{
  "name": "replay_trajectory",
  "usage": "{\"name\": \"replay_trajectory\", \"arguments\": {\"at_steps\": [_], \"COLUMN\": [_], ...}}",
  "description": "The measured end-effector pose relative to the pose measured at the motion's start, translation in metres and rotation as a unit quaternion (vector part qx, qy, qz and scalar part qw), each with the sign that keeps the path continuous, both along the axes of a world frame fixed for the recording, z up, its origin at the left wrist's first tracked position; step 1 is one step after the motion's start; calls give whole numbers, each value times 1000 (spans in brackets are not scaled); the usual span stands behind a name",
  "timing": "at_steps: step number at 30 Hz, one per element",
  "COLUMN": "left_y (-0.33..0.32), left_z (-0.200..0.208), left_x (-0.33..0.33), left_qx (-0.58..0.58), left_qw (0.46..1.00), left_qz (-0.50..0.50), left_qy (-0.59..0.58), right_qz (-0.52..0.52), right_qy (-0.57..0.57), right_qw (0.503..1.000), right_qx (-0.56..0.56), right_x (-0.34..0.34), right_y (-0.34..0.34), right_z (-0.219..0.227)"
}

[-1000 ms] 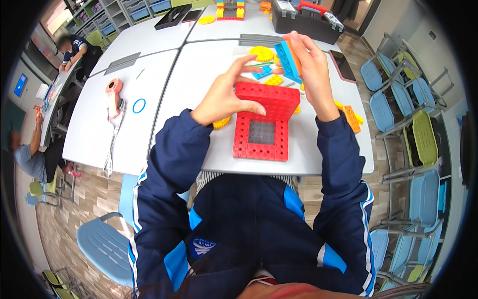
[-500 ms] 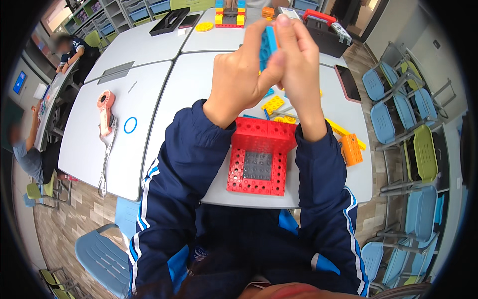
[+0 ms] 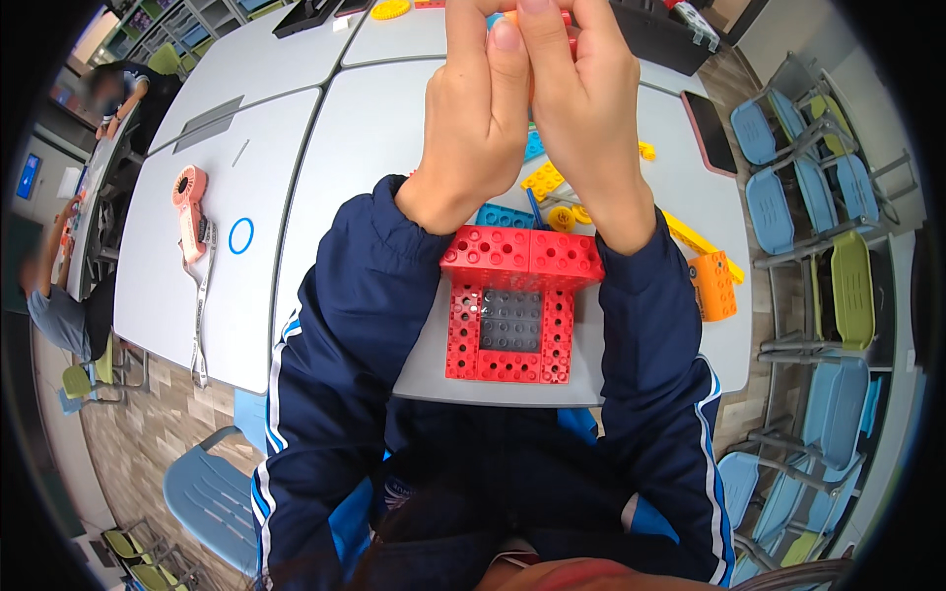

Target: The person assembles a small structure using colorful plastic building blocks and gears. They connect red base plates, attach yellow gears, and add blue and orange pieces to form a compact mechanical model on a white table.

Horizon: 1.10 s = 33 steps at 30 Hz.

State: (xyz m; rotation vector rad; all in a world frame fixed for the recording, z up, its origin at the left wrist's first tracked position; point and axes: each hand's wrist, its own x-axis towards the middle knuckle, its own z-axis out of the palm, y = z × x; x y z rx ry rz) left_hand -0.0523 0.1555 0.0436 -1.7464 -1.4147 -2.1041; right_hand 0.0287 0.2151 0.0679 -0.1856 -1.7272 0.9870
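Raised together at the top of the view, my left hand (image 3: pixel 463 138) and my right hand (image 3: pixel 591 133) are closed around a blue building brick (image 3: pixel 493 19). Most of it is hidden by the fingers; slivers of orange and red show beside it. Below my wrists stands a red brick frame (image 3: pixel 507 368) around a dark grey studded plate (image 3: pixel 510 320), with an upright red wall (image 3: pixel 522 252) at its far side. Behind that wall lie a blue brick (image 3: pixel 506 216), a yellow brick (image 3: pixel 542 181) and a yellow round piece (image 3: pixel 562 219).
To the right lie a yellow beam (image 3: pixel 687 234), an orange brick (image 3: pixel 712 287) and a phone (image 3: pixel 709 133). A black toolbox (image 3: pixel 660 37) is farther back. At left are a pink handheld fan (image 3: pixel 190 209) and a blue ring (image 3: pixel 240 235). Stacked chairs (image 3: pixel 774 217) line the right side.
Both hands have moved up toward the top edge with the blue brick, now more covered by the fingers. The view has shifted slightly; the red frame stays on the table.
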Motion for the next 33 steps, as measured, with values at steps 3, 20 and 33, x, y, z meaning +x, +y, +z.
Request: {"name": "replay_trajectory", "arguments": {"at_steps": [3, 20, 33], "left_y": [-1, -2, -36], "left_z": [-1, 2, 31], "left_x": [0, 0, -29], "left_qx": [20, 5, 36], "left_qw": [1000, 1000, 980], "left_qz": [-5, -12, -47], "left_qy": [16, -2, -192], "right_qz": [16, 134, -14], "right_qy": [37, 54, -13], "right_qw": [999, 980, 990], "right_qx": [-34, -135, -136], "right_x": [-2, -3, 34], "right_y": [-5, 7, 66], "right_z": [0, -6, 11]}}
